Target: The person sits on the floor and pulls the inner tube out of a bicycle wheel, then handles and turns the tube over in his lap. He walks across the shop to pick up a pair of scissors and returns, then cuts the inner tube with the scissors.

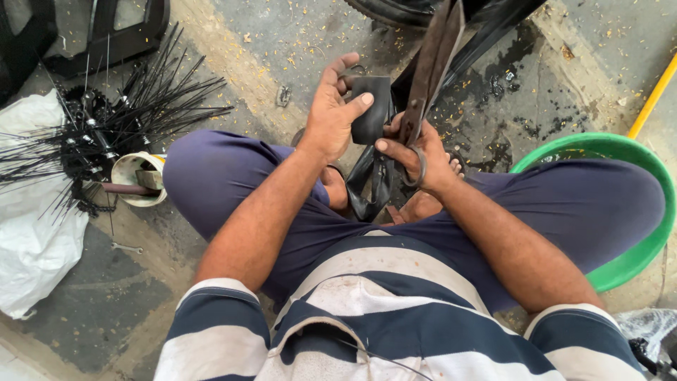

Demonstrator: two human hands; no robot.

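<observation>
Head view: my left hand [331,113] is clamped on the black tube [371,109], held above my lap; my right hand [416,159] grips the shears [431,63], blades beside it. Advice: keep rubber taut, thumb clear of blades.

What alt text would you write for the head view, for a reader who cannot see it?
A seated person's left hand holds a strip of black rubber tube while the right hand works large scissors against it. A green basin sits beside them.
</observation>
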